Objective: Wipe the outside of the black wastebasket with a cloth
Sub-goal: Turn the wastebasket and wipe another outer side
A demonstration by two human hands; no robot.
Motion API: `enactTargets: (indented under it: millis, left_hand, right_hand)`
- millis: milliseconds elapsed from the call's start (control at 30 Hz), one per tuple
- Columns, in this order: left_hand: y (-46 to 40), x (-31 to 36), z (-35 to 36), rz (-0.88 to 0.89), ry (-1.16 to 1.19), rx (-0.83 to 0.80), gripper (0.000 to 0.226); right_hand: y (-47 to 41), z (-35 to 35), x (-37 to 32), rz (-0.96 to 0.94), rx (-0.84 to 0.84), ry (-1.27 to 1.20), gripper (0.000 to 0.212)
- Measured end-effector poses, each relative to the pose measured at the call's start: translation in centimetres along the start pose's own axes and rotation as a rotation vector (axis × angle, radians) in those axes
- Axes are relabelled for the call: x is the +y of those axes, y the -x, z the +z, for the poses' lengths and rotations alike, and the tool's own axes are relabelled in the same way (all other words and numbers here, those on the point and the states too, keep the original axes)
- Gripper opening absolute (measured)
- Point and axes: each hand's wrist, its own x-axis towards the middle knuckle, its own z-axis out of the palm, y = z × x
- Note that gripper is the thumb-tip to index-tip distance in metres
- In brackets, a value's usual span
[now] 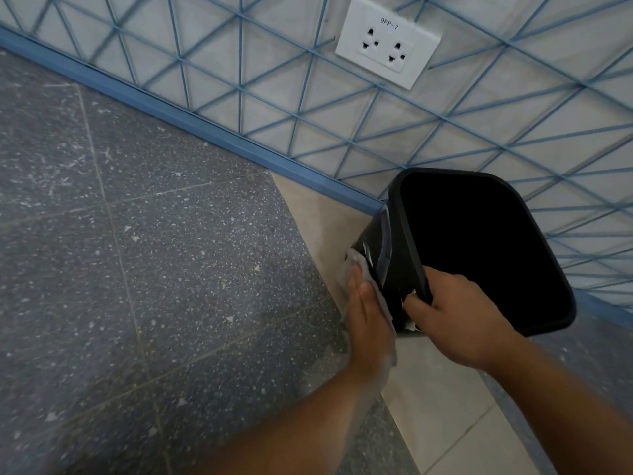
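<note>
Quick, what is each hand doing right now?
Left hand: open, flat fingers pressing the white cloth against the black plastic wastebasket.
Right hand: closed, gripping the wastebasket's rim.

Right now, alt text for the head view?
Left hand presses a white cloth flat on a black wastebasket's outer side, while the right hand grips its rim. Behind: a wall socket.

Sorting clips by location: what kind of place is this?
Probably an office or institutional room: speckled terrazzo floor, labelled wall socket, blue-patterned wall beside the black wastebasket.
</note>
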Motion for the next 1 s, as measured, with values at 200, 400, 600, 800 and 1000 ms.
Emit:
enactTargets:
  millis: [200,400,600,800,1000]
  left_hand:
    - [-2.5,0.2,0.1,-0.086,0.01,0.084,0.066]
    - [-1.3,-0.7,-0.9,-0.036,-0.05,0.021,0.062]
    - [-1.3,-0.3,0.0,-0.028,0.002,0.003,0.084]
    - [-4.0,0.7,0.1,-0.167,0.011,0.092,0.072]
    - [-2.1,0.1,-0.7,-0.095,-0.048,0.072,0.069]
  right_hand:
    - [-0.3,-0.2,0.1,-0.008,0.019,0.008,0.03]
    - [-0.3,-0.1,0.1,-0.018,-0.004,0.016,0.029]
    - [-0.3,0.1,0.3,-0.009,0.005,0.015,0.028]
    - [-0.4,-0.2,0.1,-0.007,0.012,0.003,0.029]
    - [-0.2,-0.3,0.0,-0.002,-0.014,-0.01,0.029]
